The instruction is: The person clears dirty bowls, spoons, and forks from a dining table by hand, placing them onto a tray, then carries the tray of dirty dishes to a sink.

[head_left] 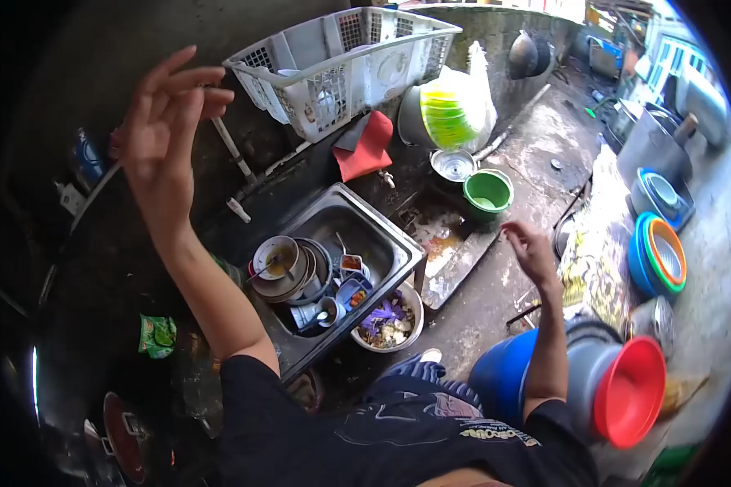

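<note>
My left hand (166, 138) is raised at the upper left with its fingers apart and nothing in it. Lower on the right, my right hand (529, 247) hangs in the air near a green basin (488, 191), its fingers bent; whether anything is between them cannot be made out. Between the hands is a metal sink (374, 223). Stacked dishes stand in it, with a bowl (276, 258) holding liquid and a spoon on top. Beside them lie a cup (330, 311) and small dishes with food bits.
A white plastic crate (357, 81) stands behind the sink, near a red cloth (367, 146). Below the sink is a bucket of food scraps (388, 321). At the right are a blue barrel (503, 369), a red basin (630, 392) and stacked colored basins (658, 253).
</note>
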Demonstrator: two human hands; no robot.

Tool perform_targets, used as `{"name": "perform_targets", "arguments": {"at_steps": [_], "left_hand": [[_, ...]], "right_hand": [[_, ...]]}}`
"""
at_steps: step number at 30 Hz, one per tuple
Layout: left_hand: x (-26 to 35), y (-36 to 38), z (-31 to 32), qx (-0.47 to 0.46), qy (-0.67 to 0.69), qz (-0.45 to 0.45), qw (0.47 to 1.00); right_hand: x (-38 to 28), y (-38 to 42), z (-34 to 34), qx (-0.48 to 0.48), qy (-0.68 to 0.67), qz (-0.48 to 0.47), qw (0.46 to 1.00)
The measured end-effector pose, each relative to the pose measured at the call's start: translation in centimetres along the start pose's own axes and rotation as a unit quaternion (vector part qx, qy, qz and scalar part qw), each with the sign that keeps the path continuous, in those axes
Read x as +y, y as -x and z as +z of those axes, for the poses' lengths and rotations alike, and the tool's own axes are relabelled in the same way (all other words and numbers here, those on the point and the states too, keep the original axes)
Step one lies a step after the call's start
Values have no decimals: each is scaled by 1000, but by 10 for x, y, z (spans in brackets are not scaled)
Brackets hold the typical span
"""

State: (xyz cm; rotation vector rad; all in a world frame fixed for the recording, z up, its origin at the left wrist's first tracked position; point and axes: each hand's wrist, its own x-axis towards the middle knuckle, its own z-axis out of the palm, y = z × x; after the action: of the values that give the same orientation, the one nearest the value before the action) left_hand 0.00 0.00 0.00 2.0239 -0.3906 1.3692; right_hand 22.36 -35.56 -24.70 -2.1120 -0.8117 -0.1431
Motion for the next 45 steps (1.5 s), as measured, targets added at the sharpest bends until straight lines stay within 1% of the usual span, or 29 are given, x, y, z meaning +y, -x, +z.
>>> {"name": "perform_targets", "arguments": {"at_steps": [2,3,6,7,9,10,11,12,15,16,18,21,22,24,25,26,28,29,31,33,34,35,36,37,38,40,42,43,45], "left_hand": [[0,-8,2,10,0,-58,998],[-73,-52,44,42,-3,-38,998],[-123,-84,54,-34,-63,-119,990],[-140,-96,59,-87,-165,-130,974],[-189,-119,72,-183,-364,-160,899],[-204,-121,75,-223,-381,-199,875],[-217,-123,78,-261,-396,-238,847],[-230,-125,80,-298,-409,-279,816],[-256,-132,92,-430,-478,-348,683],[-264,-129,94,-417,-476,-348,692],[-269,-120,97,-391,-464,-359,709],[-253,-143,96,-318,-443,-452,706],[-252,-142,95,-252,-449,-412,752],[-237,-165,114,-168,-444,-508,719],[-232,-178,120,-122,-447,-543,700],[-229,-178,118,-104,-483,-535,685],[-226,-174,118,34,-448,-548,706],[-224,-171,117,104,-430,-545,713],[-215,-168,119,218,-256,-589,735],[-206,-173,125,312,-92,-598,732],[-201,-180,133,348,-93,-599,715],[-199,-180,138,362,-92,-601,706],[-198,-181,141,372,-90,-605,698],[-197,-182,142,382,-87,-607,692],[-201,-174,140,359,-105,-618,691],[-205,-179,148,373,-77,-622,684],[-217,-173,150,394,-27,-608,688],[-221,-170,150,402,13,-581,707],[-225,-166,153,413,91,-527,738]], "right_hand": [[-12,1,-19,-29,12,4,999],[18,-118,-60,0,42,-73,996],[10,-168,-68,-15,-17,-74,997],[9,-193,-75,-14,-24,-87,996],[-16,-269,-90,-1,-6,-175,985],[-22,-300,-92,2,9,-223,975],[-36,-325,-91,-6,-20,-224,974],[-47,-352,-89,-7,-15,-263,965],[-74,-439,-72,-46,-16,-375,926],[-83,-468,-64,-71,-14,-399,914],[-97,-529,-45,-189,-40,-432,881],[-124,-596,1,-322,4,-515,795],[-131,-609,24,-351,-21,-550,757],[-152,-619,66,-478,-10,-554,681],[-162,-616,87,-504,-31,-571,647],[-172,-609,105,-532,-41,-569,626],[-184,-587,143,-603,-88,-550,571],[-186,-575,158,-590,-83,-576,560],[-185,-554,188,-560,-71,-625,539],[-186,-551,207,-554,-64,-658,506],[-187,-553,214,-550,-60,-673,491],[-187,-563,217,-567,-112,-638,509],[-201,-578,201,-573,-68,-603,552],[-205,-597,196,-532,-112,-595,593],[-214,-618,187,-530,-142,-587,595],[-240,-636,150,-556,-215,-479,644],[-265,-632,119,-572,-226,-457,643],[-274,-626,113,-579,-231,-446,643],[-282,-608,125,-570,-198,-474,641]]}}
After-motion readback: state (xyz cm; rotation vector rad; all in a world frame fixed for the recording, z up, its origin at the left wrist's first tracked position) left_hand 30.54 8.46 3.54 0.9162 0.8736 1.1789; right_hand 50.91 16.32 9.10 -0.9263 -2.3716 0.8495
